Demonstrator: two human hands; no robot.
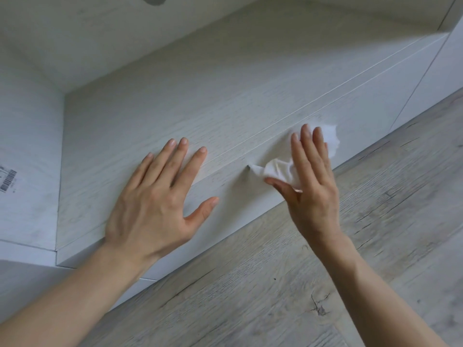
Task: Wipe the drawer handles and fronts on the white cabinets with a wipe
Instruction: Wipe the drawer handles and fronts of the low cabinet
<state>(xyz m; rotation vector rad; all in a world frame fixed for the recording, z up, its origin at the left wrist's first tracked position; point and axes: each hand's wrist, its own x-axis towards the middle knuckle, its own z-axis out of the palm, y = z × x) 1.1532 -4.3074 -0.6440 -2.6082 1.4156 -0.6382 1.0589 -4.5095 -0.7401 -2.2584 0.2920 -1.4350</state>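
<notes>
white, soft wipe (pixel 280 171) lies crumpled on the drawer front (pixel 238 196), pressed under the flat right hand (pixel 313 186); light and limp, likely best pinned by fingertips. left hand (pixel 155 196) rests spread, holding nothing.

the floor (pixel 375 246) is pale grey wood-grain plank with dark knots and cracks. the white cabinet (pixel 175 96) stands directly on it, its base meeting the planks along a diagonal line. a tiny dark speck (pixel 274 279) lies near that base.
</notes>
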